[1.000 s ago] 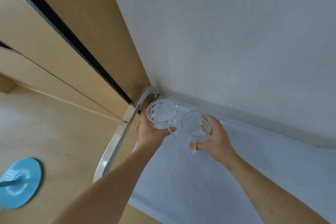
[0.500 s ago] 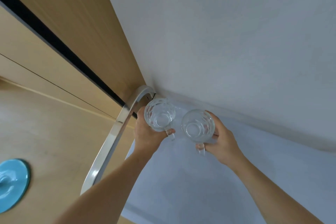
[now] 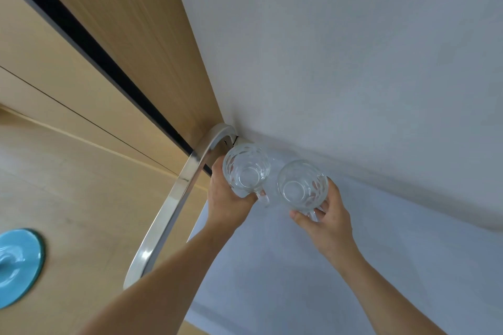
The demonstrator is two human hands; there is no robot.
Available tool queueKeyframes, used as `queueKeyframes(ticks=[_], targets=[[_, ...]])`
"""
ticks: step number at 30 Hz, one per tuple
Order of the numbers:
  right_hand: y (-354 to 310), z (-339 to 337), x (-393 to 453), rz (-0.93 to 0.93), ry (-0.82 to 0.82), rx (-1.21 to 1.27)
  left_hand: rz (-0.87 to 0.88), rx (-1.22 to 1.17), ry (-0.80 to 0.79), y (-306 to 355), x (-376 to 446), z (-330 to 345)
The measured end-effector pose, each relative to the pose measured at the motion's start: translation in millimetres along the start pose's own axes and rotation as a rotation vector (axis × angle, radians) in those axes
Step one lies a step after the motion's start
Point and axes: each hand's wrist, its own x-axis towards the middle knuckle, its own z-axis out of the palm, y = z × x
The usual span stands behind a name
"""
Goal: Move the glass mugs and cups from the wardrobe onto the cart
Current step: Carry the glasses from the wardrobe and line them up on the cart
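Two clear patterned glass mugs are held upright over the far left corner of the white cart top. My left hand grips the left glass mug from its near left side. My right hand holds the right glass mug from below and the right, fingers at its handle. The mugs stand side by side, a small gap between them. Whether their bases touch the cart top I cannot tell.
The cart's curved chrome handle runs along its left edge. A white wall rises right behind the cart. A wooden wardrobe panel stands to the left. A round blue object lies on the wooden floor at far left.
Both hands have lowered and levelled the mugs, so their mouths now face up at the camera. The view has shifted slightly right.
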Motion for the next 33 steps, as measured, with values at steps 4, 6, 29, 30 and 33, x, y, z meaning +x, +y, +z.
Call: queueKeyframes(ticks=[4, 6, 29, 30, 33], targets=[[3, -1, 9, 0.008, -0.038, 0.014, 0.004, -0.027, 0.057, 2, -3, 2], [3, -2, 14, 0.011, -0.053, 0.009, 0.003, -0.035, 0.042, 3, 0, 3], [-11, -4, 17, 0.117, -0.091, -0.118, -0.057, -0.003, -0.001, 4, -8, -9], [-14, -5, 14, 0.125, -0.087, -0.134, -0.064, -0.007, -0.012, 4, -10, -12], [-24, -6, 4, 0.122, -0.05, -0.187, -0.079, 0.036, -0.04, 5, -16, -20]])
